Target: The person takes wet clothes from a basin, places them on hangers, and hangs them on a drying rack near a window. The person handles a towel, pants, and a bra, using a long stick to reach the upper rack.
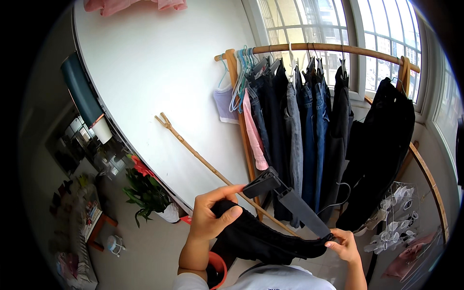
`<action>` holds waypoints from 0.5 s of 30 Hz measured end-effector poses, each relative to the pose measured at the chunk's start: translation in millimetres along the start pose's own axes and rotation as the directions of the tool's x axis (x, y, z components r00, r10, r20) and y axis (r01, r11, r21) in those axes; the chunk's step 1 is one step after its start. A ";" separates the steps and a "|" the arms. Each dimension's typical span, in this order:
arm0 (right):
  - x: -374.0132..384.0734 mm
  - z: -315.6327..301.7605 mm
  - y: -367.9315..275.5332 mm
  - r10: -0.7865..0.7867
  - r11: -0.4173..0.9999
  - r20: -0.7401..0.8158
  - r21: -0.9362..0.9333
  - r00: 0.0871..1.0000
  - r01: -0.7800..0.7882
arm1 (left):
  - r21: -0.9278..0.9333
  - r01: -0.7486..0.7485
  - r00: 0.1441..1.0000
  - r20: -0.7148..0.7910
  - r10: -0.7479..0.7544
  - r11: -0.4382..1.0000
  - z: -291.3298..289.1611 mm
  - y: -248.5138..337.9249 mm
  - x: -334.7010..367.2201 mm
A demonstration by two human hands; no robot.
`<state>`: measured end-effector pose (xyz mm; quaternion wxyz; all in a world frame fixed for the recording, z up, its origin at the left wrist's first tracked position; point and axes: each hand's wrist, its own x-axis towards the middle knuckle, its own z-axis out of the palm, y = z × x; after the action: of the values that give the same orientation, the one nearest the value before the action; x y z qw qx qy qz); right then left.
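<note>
Head view: the black garment (270, 245) runs lengthwise between left hand (210, 213), grip unclear beside the grey hanger (303, 212), and right hand (344, 246), pinching the garment's corner.

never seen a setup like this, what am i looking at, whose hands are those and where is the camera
There is no robot here: these are a person's own bare hands. The single picture comes from the left of two wide cameras worn on the head, looking down, so straight edges bend near the rim.

The left hand is at one end of a dark clip hanger, a finger touching its clip, the thumb beside a black garment. The right hand pinches the garment near the hanger's other end.

Ahead, jeans and other clothes hang from a wooden rail by the windows. A forked stick slants at the left, and a potted plant stands beyond it.
</note>
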<state>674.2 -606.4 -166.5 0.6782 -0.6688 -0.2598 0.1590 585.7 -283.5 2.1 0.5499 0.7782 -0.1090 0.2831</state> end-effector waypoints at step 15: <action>46.8 52.7 -154.3 -0.569 0.793 -0.094 -0.326 0.817 0.515 | 0.195 -0.192 0.970 0.187 0.156 0.962 26.7 6.3 -3.6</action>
<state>662.3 -545.1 -8.7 0.6126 -0.6683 -0.3961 -0.1458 588.3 -310.8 -1.1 0.4256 0.8408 -0.1929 0.2732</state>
